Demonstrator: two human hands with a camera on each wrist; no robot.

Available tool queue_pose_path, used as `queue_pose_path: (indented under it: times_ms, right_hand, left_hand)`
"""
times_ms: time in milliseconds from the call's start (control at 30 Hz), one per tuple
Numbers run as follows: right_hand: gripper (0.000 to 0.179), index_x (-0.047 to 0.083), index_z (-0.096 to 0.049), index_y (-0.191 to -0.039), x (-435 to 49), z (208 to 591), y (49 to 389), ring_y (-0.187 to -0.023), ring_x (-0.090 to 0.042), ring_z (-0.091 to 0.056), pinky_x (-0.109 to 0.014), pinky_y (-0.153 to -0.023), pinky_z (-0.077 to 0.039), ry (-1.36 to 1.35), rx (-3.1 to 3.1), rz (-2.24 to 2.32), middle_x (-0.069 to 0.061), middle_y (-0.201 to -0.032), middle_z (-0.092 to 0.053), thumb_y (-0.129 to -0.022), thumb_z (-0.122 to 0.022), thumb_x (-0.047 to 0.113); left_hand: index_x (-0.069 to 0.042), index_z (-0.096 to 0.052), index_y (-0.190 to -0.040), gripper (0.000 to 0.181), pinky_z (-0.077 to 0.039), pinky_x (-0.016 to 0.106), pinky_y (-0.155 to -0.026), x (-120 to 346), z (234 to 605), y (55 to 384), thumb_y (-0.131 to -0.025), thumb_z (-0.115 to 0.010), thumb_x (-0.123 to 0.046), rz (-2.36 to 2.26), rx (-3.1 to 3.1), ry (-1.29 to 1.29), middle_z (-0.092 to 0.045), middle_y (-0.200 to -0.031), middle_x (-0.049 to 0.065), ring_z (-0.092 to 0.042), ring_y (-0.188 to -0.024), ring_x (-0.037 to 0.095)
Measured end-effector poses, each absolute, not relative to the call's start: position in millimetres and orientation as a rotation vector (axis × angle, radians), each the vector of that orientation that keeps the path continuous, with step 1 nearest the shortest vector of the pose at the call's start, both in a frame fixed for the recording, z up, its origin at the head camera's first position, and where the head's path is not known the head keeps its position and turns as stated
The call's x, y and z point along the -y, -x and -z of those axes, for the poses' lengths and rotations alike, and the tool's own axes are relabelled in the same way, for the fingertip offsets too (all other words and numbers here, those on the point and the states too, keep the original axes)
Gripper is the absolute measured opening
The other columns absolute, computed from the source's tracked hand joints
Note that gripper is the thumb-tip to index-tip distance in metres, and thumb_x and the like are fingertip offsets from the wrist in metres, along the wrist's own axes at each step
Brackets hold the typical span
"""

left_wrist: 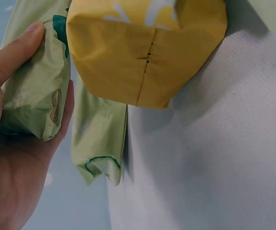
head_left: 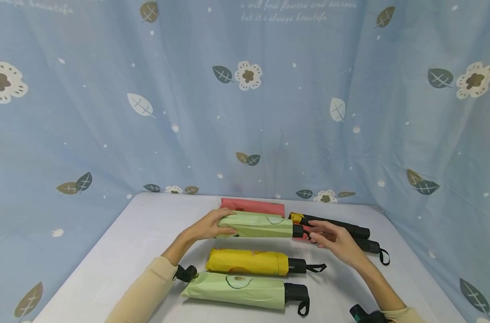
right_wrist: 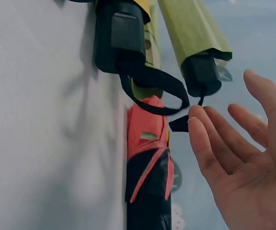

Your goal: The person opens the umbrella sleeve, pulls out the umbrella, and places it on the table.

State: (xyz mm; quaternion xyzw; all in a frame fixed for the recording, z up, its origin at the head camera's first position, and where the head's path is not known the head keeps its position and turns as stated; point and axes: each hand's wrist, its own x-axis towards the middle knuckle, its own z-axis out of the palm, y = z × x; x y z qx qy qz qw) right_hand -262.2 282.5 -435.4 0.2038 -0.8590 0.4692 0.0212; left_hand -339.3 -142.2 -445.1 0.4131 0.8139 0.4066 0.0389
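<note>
My left hand (head_left: 212,225) grips the closed end of a folded pale green umbrella (head_left: 265,225), raised crosswise above the table. In the left wrist view the thumb (left_wrist: 20,50) lies along its green cloth. The umbrella's black handle (head_left: 297,231) points right, towards my right hand (head_left: 335,240). Thumb and fingers of that hand are spread apart, with the fingertips right at the handle's wrist strap (right_wrist: 180,124). Nearer me lie a folded yellow umbrella (head_left: 249,262) and another folded green umbrella (head_left: 240,290), both with black handles to the right.
Behind the raised umbrella lies a red folded umbrella (head_left: 254,206). At the right are two umbrellas with long black handles, one yellow-tipped (head_left: 341,225) and one red (right_wrist: 147,127). A patterned blue curtain (head_left: 245,112) encloses the white table (head_left: 119,251).
</note>
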Motion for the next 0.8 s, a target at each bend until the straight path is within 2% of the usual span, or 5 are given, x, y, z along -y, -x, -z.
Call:
queue_pose_path:
  times_ms: [200, 367, 533, 667, 800]
  right_hand:
    - [0.044, 0.010, -0.054, -0.138, -275, 439, 263, -0.085, -0.025, -0.071, -0.036, -0.069, -0.058, -0.714, 2.630, -1.465, -0.019, -0.122, -0.067, -0.097, -0.062, 0.023]
    - [0.042, 0.011, -0.057, -0.136, -268, 440, 263, -0.084, -0.023, -0.069, -0.033, -0.065, -0.056, -0.717, 2.624, -1.427, -0.015, -0.122, -0.068, -0.096, -0.064, 0.023]
    - [0.040, 0.019, -0.063, -0.131, -264, 443, 265, -0.096, -0.020, -0.065, -0.028, -0.074, -0.052, -0.610, 2.652, -1.289, -0.003, -0.119, -0.070, -0.093, -0.068, 0.032]
    - [0.042, 0.021, -0.062, -0.132, -262, 447, 269, -0.106, -0.024, -0.065, -0.031, -0.082, -0.054, -0.628, 2.667, -1.251, -0.003, -0.124, -0.068, -0.092, -0.069, 0.033]
    - [0.047, 0.016, -0.058, -0.137, -259, 448, 272, -0.081, -0.018, -0.066, -0.026, -0.066, -0.052, -0.721, 2.674, -1.334, -0.011, -0.108, -0.071, -0.093, -0.068, 0.028]
  left_hand:
    - [-0.023, -0.061, -0.125, 0.036, -0.051, 0.030, -0.082, 141, 448, 342, -0.091, -0.071, -0.027, -1.238, -2.505, -1.302, -0.065, -0.109, -0.005, -0.059, -0.090, 0.010]
    - [-0.023, -0.060, -0.126, 0.037, -0.050, 0.029, -0.081, 143, 449, 342, -0.091, -0.071, -0.028, -1.225, -2.518, -1.292, -0.065, -0.108, -0.005, -0.058, -0.089, 0.010]
    - [-0.023, -0.061, -0.124, 0.034, -0.050, 0.028, -0.077, 142, 448, 341, -0.091, -0.071, -0.026, -1.247, -2.510, -1.315, -0.065, -0.106, -0.005, -0.058, -0.086, 0.010]
    - [-0.021, -0.060, -0.126, 0.036, -0.051, 0.029, -0.079, 141, 447, 337, -0.092, -0.070, -0.026, -1.243, -2.505, -1.325, -0.065, -0.107, -0.004, -0.059, -0.088, 0.010]
    - [-0.022, -0.058, -0.129, 0.040, -0.051, 0.031, -0.087, 138, 445, 336, -0.092, -0.070, -0.031, -1.219, -2.513, -1.299, -0.064, -0.115, -0.005, -0.059, -0.097, 0.009]
